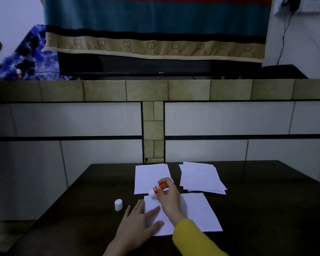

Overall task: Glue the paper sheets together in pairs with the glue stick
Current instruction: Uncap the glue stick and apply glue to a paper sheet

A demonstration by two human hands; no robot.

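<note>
Low in the centre of the frame, my right hand (167, 197) pinched the red glue stick (159, 188), its white tip angled down at the upper left corner of the near sheet (192, 213). My left hand (137, 222) lay flat, fingers spread, pinning that sheet's left edge. I judged the thin, smooth paper could wrinkle or skid on the dark glossy table (266, 209) if that hand lifted. The squat white cap (118, 204) stood left; a flat sheet (150, 177) and loose stack (201, 177) lay beyond.
</note>
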